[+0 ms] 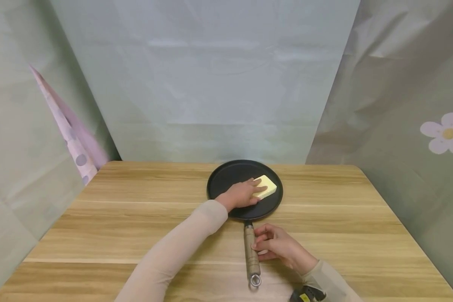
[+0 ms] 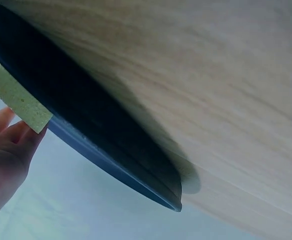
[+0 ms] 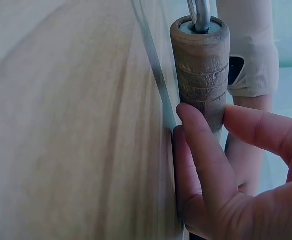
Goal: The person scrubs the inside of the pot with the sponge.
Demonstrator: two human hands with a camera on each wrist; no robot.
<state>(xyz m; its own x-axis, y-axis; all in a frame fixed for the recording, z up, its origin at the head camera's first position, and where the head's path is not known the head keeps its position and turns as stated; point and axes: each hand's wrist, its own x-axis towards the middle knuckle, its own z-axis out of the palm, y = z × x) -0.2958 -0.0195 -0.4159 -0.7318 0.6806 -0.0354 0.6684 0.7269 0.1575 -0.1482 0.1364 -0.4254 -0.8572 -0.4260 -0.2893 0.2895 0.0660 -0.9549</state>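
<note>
A round, flat black frying pan (image 1: 226,176) lies on the wooden table with its handle (image 1: 252,260) pointing toward me. On its cooking surface sits a pale yellow sponge (image 1: 270,189), right of the middle. My left hand (image 1: 241,194) reaches across the pan and holds the sponge, fingers spread over its top and edges. The left wrist view shows the sponge's porous side (image 2: 20,100) against the pan, with fingertips at its ends. My right hand (image 1: 281,248) pinches the brown, wood-look handle from the right, thumb and fingers on opposite sides (image 3: 203,75).
The light wooden table (image 1: 154,230) carries the pan near its far edge. A metal hanging ring (image 1: 255,280) ends the handle. Pale cloth hangs behind and at both sides, with a printed flower (image 1: 449,133) at right. A black device (image 1: 307,293) sits at my right wrist.
</note>
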